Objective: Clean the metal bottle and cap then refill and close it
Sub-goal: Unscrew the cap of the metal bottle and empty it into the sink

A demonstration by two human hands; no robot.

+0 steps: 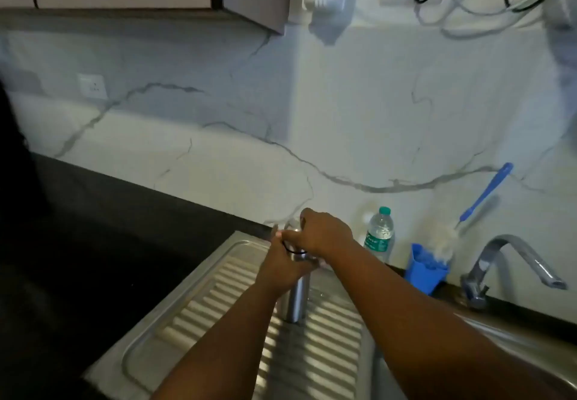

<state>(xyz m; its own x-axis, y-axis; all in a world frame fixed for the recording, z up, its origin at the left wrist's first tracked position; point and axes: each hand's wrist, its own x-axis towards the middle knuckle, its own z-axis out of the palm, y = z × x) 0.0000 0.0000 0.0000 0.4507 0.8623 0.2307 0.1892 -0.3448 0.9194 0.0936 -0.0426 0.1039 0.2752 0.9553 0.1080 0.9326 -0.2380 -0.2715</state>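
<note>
A metal bottle (296, 301) stands upright on the ribbed steel drainboard (199, 321) beside the sink. My left hand (282, 270) grips the bottle around its upper body, below a black ring at the neck. My right hand (321, 231) curls over the top of the bottle and holds the metal cap (293, 224), which sits on the bottle's mouth. Most of the cap and neck is hidden by my fingers.
A clear plastic water bottle (378, 233) with a green cap stands against the marble wall. A blue cup (424, 270) holds a white bottle brush with a blue handle (487, 195). The tap (512, 262) arches at the right. A dark countertop (93, 228) lies to the left.
</note>
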